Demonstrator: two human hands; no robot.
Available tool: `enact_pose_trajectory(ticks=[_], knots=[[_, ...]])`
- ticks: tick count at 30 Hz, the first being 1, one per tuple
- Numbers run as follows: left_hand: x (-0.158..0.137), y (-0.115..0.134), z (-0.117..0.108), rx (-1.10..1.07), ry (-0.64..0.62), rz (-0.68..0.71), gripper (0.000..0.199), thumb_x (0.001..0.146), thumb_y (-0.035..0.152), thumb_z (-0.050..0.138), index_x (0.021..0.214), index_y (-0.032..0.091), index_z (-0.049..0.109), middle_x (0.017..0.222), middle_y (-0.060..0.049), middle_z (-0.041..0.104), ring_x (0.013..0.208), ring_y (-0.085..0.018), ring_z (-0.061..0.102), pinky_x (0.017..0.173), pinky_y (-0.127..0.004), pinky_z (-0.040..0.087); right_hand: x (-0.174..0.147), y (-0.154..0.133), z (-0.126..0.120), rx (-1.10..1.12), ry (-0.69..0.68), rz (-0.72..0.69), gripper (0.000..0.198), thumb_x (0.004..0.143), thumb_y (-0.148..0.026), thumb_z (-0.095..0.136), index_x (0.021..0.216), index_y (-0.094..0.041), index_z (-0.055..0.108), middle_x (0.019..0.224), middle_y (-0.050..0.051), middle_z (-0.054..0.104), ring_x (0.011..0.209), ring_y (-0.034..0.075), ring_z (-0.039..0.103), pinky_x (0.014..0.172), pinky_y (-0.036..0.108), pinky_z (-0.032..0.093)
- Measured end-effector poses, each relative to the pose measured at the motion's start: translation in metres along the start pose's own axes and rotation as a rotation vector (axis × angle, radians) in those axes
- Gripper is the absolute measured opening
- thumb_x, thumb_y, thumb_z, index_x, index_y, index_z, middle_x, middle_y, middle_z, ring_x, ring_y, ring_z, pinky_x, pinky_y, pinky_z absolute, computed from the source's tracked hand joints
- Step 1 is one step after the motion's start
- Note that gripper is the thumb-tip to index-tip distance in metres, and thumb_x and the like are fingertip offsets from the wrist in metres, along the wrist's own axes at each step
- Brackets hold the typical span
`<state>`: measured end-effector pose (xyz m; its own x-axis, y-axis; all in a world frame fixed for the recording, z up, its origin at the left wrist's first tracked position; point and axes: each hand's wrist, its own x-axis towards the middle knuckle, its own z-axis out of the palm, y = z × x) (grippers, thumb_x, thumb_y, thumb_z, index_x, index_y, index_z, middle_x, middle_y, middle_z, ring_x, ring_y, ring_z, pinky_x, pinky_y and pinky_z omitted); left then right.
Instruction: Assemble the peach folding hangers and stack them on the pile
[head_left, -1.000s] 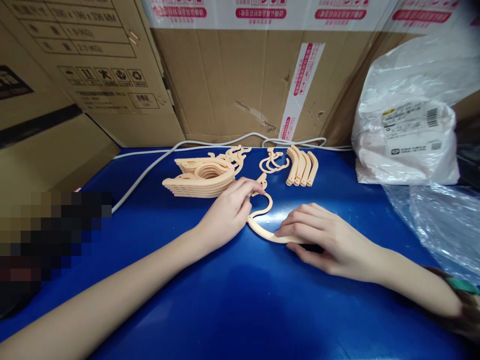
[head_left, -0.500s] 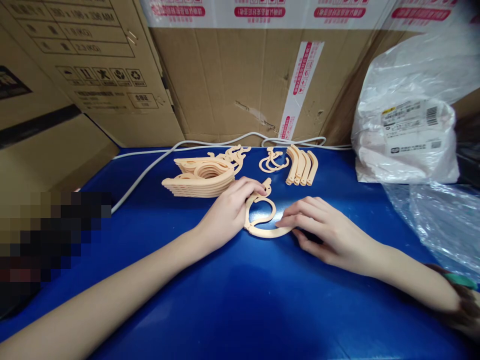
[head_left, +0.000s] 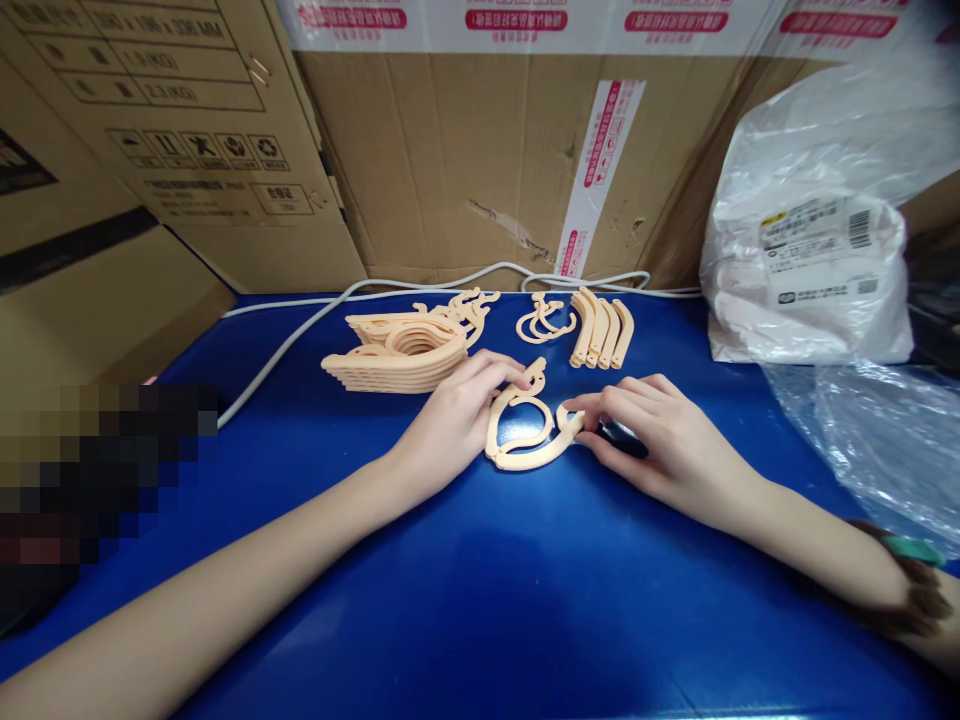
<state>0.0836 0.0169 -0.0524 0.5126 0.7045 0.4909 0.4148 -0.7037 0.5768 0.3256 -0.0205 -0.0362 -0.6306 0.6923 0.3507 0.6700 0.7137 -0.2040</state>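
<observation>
On the blue tabletop lies a beige plastic folding hanger (head_left: 531,460), its curved arms hinged at the near left and its loop in the middle. My left hand (head_left: 454,412) has its fingers closed over the hanger's left side, near the top joint. At the other end, my right hand (head_left: 651,438) pinches the tip of the right arm between thumb and fingers. Left of the hanger is a stack of similar beige hangers (head_left: 397,375). Loose beige hooks (head_left: 541,322) and a row of curved hanger arms (head_left: 600,330) lie behind it.
More beige pieces (head_left: 476,305) lie behind the stack. A white cable (head_left: 300,350) runs along the back and left. Cardboard boxes (head_left: 450,150) stand behind the table. A white plastic bag (head_left: 810,270) and clear wrap (head_left: 877,440) lie at the right.
My right hand has moved up slightly, swinging the hanger's right arm upward so that its tip sits closer to the loop. My left hand has stayed nearly still on the hanger.
</observation>
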Motion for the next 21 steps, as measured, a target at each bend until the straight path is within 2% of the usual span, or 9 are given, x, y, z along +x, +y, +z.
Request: enact_pose_trajectory(ticks=[5, 10, 13, 16, 18, 21], knots=[[-0.001, 0.003, -0.001, 0.039, -0.078, 0.019, 0.034, 0.086, -0.001, 0.041, 0.108, 0.018, 0.058, 0.119, -0.008, 0.06, 0.114, -0.019, 0.055, 0.102, -0.041, 0.045, 0.001, 0.0, 0.0, -0.011, 0.007, 0.013, 0.014, 0.096, -0.027, 0.052, 0.107, -0.019, 0.056, 0.104, 0.005, 0.07, 0.09, 0.019, 0.062, 0.079, 0.035, 0.039], [-0.003, 0.01, -0.001, 0.095, -0.198, 0.068, 0.048, 0.079, 0.003, 0.05, 0.125, 0.016, 0.049, 0.137, -0.011, 0.051, 0.132, -0.022, 0.041, 0.115, -0.045, 0.033, -0.001, 0.003, -0.001, -0.091, -0.004, 0.05, 0.027, 0.098, -0.037, 0.047, 0.114, -0.018, 0.057, 0.107, 0.008, 0.069, 0.093, 0.022, 0.062, 0.081, 0.038, 0.04], [-0.003, 0.011, -0.001, 0.104, -0.211, 0.043, 0.056, 0.079, 0.013, 0.058, 0.133, 0.016, 0.043, 0.142, -0.012, 0.047, 0.137, -0.024, 0.035, 0.117, -0.045, 0.029, -0.001, 0.002, -0.001, -0.099, -0.033, 0.05, 0.037, 0.096, -0.047, 0.049, 0.119, -0.018, 0.055, 0.115, 0.009, 0.067, 0.101, 0.024, 0.061, 0.086, 0.04, 0.041], [-0.003, 0.011, 0.001, 0.113, -0.225, 0.009, 0.065, 0.08, 0.027, 0.066, 0.137, 0.016, 0.038, 0.146, -0.014, 0.043, 0.141, -0.026, 0.031, 0.118, -0.046, 0.028, 0.001, 0.0, 0.0, -0.07, -0.075, 0.004, 0.058, 0.088, -0.059, 0.055, 0.129, -0.019, 0.05, 0.127, 0.01, 0.062, 0.114, 0.026, 0.055, 0.096, 0.042, 0.038], [-0.003, 0.01, 0.002, 0.122, -0.241, -0.027, 0.073, 0.079, 0.038, 0.07, 0.139, 0.017, 0.036, 0.149, -0.014, 0.04, 0.142, -0.028, 0.029, 0.118, -0.048, 0.027, 0.002, -0.001, 0.0, -0.055, -0.11, -0.028, 0.063, 0.088, -0.059, 0.055, 0.135, -0.019, 0.044, 0.134, 0.01, 0.058, 0.123, 0.026, 0.05, 0.102, 0.043, 0.035], [-0.003, 0.011, 0.002, 0.142, -0.271, -0.081, 0.088, 0.074, 0.052, 0.074, 0.142, 0.017, 0.032, 0.151, -0.015, 0.038, 0.142, -0.031, 0.03, 0.116, -0.05, 0.028, 0.001, 0.0, 0.002, -0.045, -0.134, -0.007, 0.057, 0.091, -0.049, 0.054, 0.137, -0.018, 0.042, 0.137, 0.011, 0.055, 0.125, 0.026, 0.048, 0.104, 0.043, 0.035]])
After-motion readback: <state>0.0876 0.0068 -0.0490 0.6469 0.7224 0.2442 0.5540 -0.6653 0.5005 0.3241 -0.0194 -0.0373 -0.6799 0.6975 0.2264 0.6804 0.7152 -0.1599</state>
